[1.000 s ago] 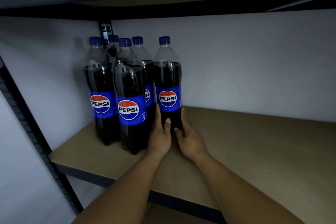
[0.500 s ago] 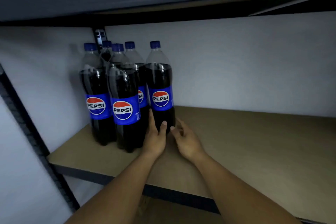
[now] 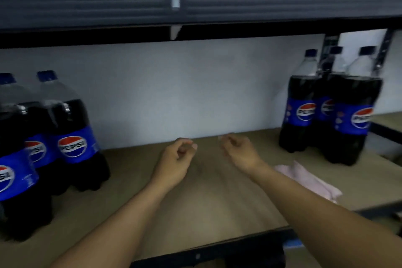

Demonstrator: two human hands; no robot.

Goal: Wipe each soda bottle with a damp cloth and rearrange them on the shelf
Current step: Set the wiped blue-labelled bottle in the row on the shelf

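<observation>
Several Pepsi bottles with blue caps stand grouped at the left end of the wooden shelf (image 3: pixel 206 202); the nearest to the middle is a bottle (image 3: pixel 74 137). Three more Pepsi bottles (image 3: pixel 304 104) stand at the right end. A pink cloth (image 3: pixel 309 178) lies on the shelf beside my right forearm. My left hand (image 3: pixel 176 159) and my right hand (image 3: pixel 237 150) hover over the shelf's middle, fingers loosely curled, holding nothing and touching no bottle.
The upper shelf's dark metal beam (image 3: pixel 195 0) hangs low overhead. A white wall backs the shelf. A black upright post (image 3: pixel 328 50) stands behind the right bottles. The shelf's front edge (image 3: pixel 217 252) has a dark metal rail.
Both hands have let go of the bottle at the left group and drawn back to the shelf's middle. The view has swung right, revealing the right bottles and the pink cloth.
</observation>
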